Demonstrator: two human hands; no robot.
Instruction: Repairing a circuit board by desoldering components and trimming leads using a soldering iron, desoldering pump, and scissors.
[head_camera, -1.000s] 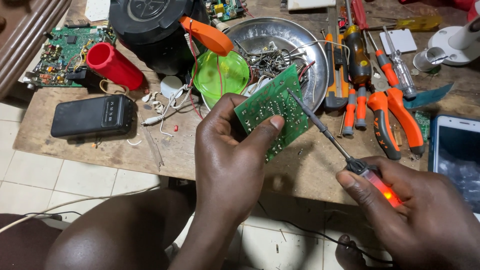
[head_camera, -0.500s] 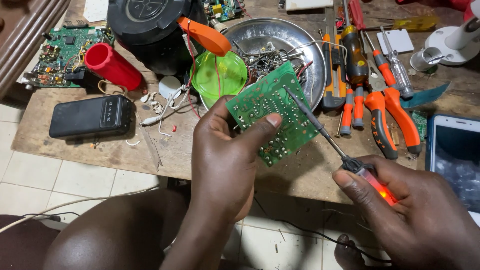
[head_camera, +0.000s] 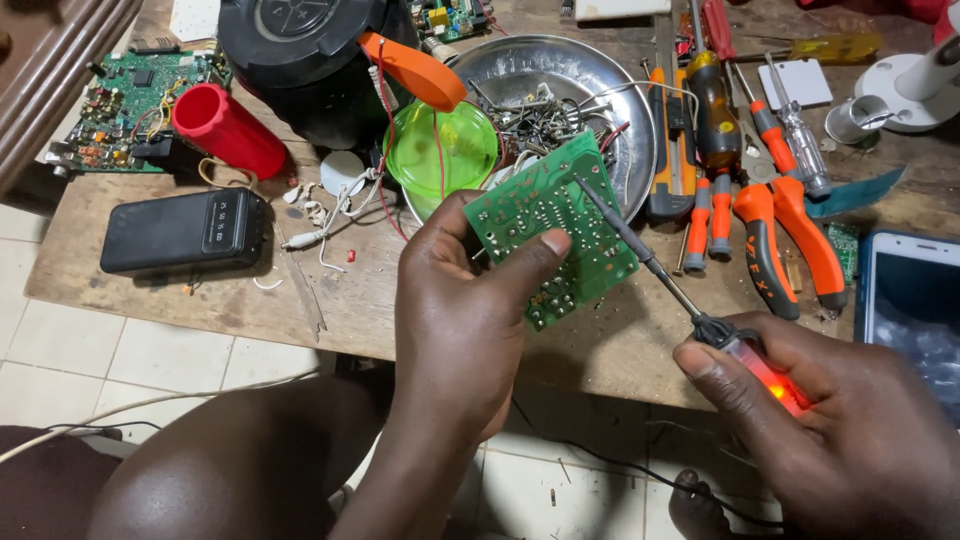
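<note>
Green circuit board (head_camera: 553, 238), pinched in left hand (head_camera: 465, 320); right hand (head_camera: 840, 420) closed around soldering iron (head_camera: 690, 310) (tip on board). Risk: a slip could bridge joints.

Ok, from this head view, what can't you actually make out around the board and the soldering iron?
- Head view: the far face of the green circuit board is turned away; the left hand covers its lower left corner.
- Whether the soldering iron tip touches the board: too small to tell.
- The iron's handle is mostly wrapped by the right hand, itself cut by the frame edge.
- The phone is cut off at the right edge.
</note>
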